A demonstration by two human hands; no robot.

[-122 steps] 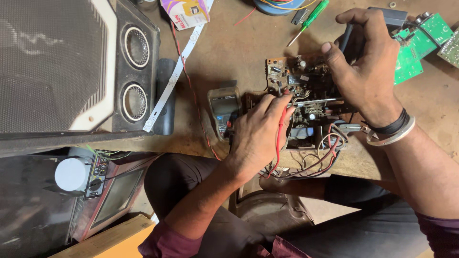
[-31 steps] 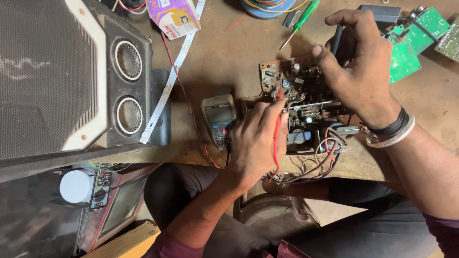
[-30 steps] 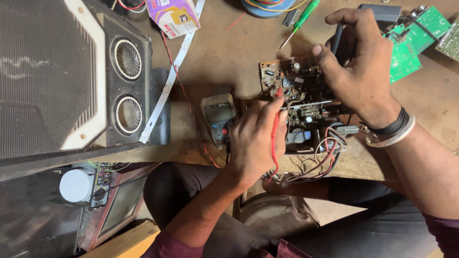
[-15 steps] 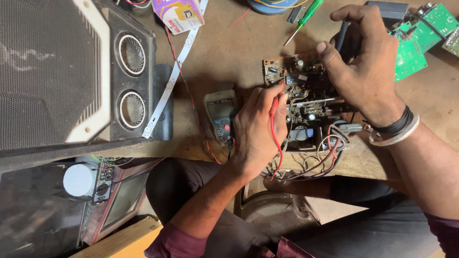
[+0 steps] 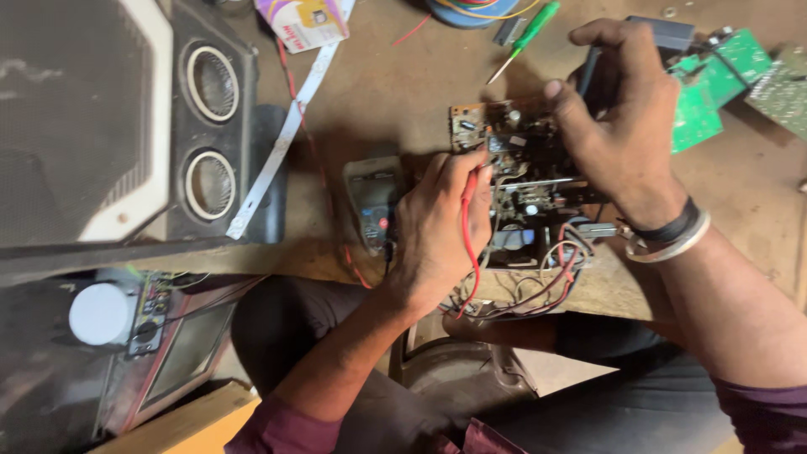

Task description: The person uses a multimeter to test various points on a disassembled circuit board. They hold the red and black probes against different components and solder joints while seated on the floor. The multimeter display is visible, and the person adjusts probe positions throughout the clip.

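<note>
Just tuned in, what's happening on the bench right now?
A person is probing a brown circuit board lying on the wooden bench. The left hand holds a red test probe against the board's left side; the right hand holds a dark probe over its upper right. A grey multimeter lies just left of the left hand. A green-handled screwdriver and green boards lie further back.

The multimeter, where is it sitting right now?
In the head view the grey multimeter lies on the wooden bench left of centre, just left of the left hand, between the speaker cabinet and the circuit board.
</note>
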